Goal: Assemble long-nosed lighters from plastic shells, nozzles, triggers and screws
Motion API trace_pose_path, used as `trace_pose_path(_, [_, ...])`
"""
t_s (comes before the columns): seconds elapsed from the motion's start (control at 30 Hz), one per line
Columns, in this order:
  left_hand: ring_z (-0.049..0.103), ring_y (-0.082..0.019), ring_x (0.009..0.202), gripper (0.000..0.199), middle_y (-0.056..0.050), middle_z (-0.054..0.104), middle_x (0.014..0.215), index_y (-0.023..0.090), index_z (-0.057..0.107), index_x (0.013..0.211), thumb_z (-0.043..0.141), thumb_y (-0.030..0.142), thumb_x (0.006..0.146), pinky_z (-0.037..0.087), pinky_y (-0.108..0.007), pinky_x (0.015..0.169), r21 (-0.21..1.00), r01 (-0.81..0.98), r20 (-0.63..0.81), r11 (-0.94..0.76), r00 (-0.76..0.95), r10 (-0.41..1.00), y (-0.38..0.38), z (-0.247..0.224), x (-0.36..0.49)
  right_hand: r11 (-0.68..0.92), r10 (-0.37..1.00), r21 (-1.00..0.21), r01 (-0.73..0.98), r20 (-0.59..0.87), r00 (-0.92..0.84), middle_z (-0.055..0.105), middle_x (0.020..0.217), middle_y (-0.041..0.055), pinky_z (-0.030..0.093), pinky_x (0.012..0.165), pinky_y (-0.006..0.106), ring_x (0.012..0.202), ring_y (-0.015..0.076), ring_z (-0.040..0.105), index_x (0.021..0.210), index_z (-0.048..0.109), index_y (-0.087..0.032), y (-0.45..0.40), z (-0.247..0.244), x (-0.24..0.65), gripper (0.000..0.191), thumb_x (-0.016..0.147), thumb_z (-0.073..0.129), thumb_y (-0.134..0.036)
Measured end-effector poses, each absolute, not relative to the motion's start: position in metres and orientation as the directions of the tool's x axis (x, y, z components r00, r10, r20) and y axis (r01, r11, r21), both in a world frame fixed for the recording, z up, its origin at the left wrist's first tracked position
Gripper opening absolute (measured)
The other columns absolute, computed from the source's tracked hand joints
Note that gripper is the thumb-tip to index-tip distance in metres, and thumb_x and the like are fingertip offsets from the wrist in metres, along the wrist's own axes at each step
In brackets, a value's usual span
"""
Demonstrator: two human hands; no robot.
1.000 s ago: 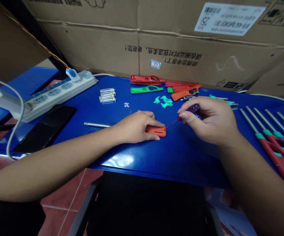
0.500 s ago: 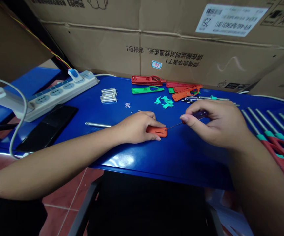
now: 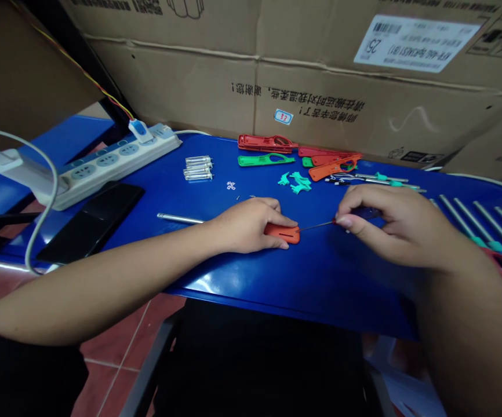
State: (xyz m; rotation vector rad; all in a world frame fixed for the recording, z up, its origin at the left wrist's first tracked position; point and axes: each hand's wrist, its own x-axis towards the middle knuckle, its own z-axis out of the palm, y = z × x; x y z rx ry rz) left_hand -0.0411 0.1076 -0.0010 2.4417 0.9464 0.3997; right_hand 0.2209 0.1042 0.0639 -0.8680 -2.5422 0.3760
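My left hand (image 3: 251, 225) is closed around an orange stick lighter (image 3: 293, 235) and holds it on the blue tabletop. Only the slotted end of its handle shows past my fingers; a metal tube (image 3: 177, 218) sticks out on the other side of the hand. In my right hand (image 3: 390, 223) is a thin screwdriver (image 3: 316, 225), its dark handle mostly covered by the fingers. The shaft slants slightly down to the left, and its tip meets the lighter near the end of the handle. Small screws (image 3: 252, 196) lie just beyond my left hand.
Green (image 3: 266, 160) and red casing halves (image 3: 268, 142), teal triggers (image 3: 301, 182) and clear fuel tubes (image 3: 198, 168) lie toward the back. A row of metal-tubed lighters (image 3: 488, 220) is at right. A power strip (image 3: 116, 159) and black phone (image 3: 92, 220) sit left; a cardboard box (image 3: 303, 75) stands behind.
The view has shifted slightly. My right hand has drawn a little further right and the screwdriver lies flatter, its tip still at the lighter. My left hand keeps its hold.
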Motion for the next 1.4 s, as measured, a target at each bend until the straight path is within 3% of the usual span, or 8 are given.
trace_pose_path(0.17, [0.063, -0.021, 0.095, 0.047, -0.005, 0.067, 0.099, 0.024, 0.069, 0.127, 0.077, 0.038, 0.083, 0.047, -0.034, 0.089, 0.530, 0.545, 0.096, -0.650, 0.723, 0.684, 0.108, 0.000, -0.041, 0.746, 0.658, -0.273, 0.607, 0.171, -0.733, 0.067, 0.088, 0.0047, 0.040, 0.063, 0.030, 0.073, 0.0197, 0.060, 0.097, 0.058, -0.020, 0.103, 0.082, 0.203, 0.013, 0.089, 0.054, -0.030])
trace_pose_path(0.33, [0.062, -0.021, 0.094, 0.046, -0.005, 0.067, 0.098, 0.024, 0.070, 0.126, 0.078, 0.037, 0.083, 0.046, -0.034, 0.088, 0.535, 0.535, 0.109, -0.654, 0.724, 0.681, 0.107, 0.001, -0.041, 0.780, 0.586, -0.253, 0.572, -0.026, -0.810, 0.065, 0.078, 0.0016, 0.033, 0.058, 0.029, 0.061, 0.0154, 0.052, 0.092, 0.059, -0.021, 0.119, 0.105, 0.185, 0.011, 0.087, 0.051, -0.027])
trace_pose_path(0.47, [0.061, -0.021, 0.092, 0.045, -0.005, 0.065, 0.095, 0.023, 0.071, 0.124, 0.078, 0.037, 0.082, 0.047, -0.035, 0.086, 0.543, 0.534, 0.113, -0.648, 0.718, 0.686, 0.106, 0.001, -0.041, 0.810, 0.585, -0.035, 0.586, -0.039, -0.810, 0.065, 0.072, 0.0014, 0.028, 0.055, 0.029, 0.055, 0.0155, 0.049, 0.113, 0.063, -0.021, 0.125, 0.109, 0.170, 0.028, 0.092, 0.048, -0.030])
trace_pose_path(0.57, [0.061, -0.022, 0.092, 0.041, -0.005, 0.065, 0.093, 0.025, 0.072, 0.122, 0.077, 0.038, 0.083, 0.047, -0.035, 0.086, 0.542, 0.521, 0.120, -0.659, 0.729, 0.674, 0.106, 0.000, -0.042, 0.798, 0.600, 0.083, 0.597, -0.010, -0.800, 0.067, 0.074, 0.0036, 0.029, 0.056, 0.030, 0.059, 0.0184, 0.054, 0.111, 0.068, -0.022, 0.123, 0.107, 0.166, 0.031, 0.097, 0.043, -0.036])
trace_pose_path(0.77, [0.061, -0.021, 0.093, 0.044, -0.005, 0.065, 0.095, 0.024, 0.070, 0.125, 0.078, 0.037, 0.083, 0.048, -0.034, 0.085, 0.555, 0.527, 0.114, -0.644, 0.718, 0.686, 0.106, 0.001, -0.043, 0.895, 0.438, -0.109, 0.432, 0.038, -0.898, 0.066, 0.117, 0.0118, 0.045, 0.073, 0.034, 0.089, 0.0222, 0.063, 0.126, 0.060, -0.018, 0.127, 0.102, 0.177, 0.037, 0.095, 0.042, -0.026])
trace_pose_path(0.97, [0.061, -0.021, 0.092, 0.045, -0.005, 0.065, 0.096, 0.024, 0.071, 0.125, 0.078, 0.037, 0.083, 0.047, -0.033, 0.084, 0.558, 0.541, 0.095, -0.629, 0.711, 0.696, 0.105, 0.004, -0.043, 0.807, 0.582, 0.115, 0.580, 0.018, -0.813, 0.071, 0.088, 0.0092, 0.040, 0.062, 0.034, 0.069, 0.0225, 0.061, 0.115, 0.069, -0.019, 0.129, 0.096, 0.173, 0.034, 0.096, 0.042, -0.029])
trace_pose_path(1.17, [0.061, -0.021, 0.094, 0.042, -0.005, 0.065, 0.096, 0.023, 0.071, 0.123, 0.077, 0.035, 0.083, 0.047, -0.034, 0.088, 0.551, 0.543, 0.090, -0.634, 0.717, 0.691, 0.104, 0.005, -0.042, 0.887, 0.461, -0.041, 0.460, 0.051, -0.886, 0.066, 0.108, 0.0092, 0.036, 0.059, 0.029, 0.071, 0.0176, 0.058, 0.129, 0.057, -0.019, 0.113, 0.099, 0.180, 0.045, 0.086, 0.048, -0.013])
trace_pose_path(1.4, [0.063, -0.022, 0.099, 0.042, -0.006, 0.068, 0.102, 0.025, 0.071, 0.124, 0.077, 0.036, 0.083, 0.048, -0.036, 0.093, 0.550, 0.540, 0.091, -0.638, 0.720, 0.688, 0.105, 0.003, -0.043, 0.806, 0.577, 0.228, 0.546, -0.094, -0.811, 0.068, 0.080, 0.0088, 0.026, 0.053, 0.031, 0.056, 0.0181, 0.053, 0.104, 0.071, -0.018, 0.107, 0.103, 0.169, 0.030, 0.086, 0.048, -0.012])
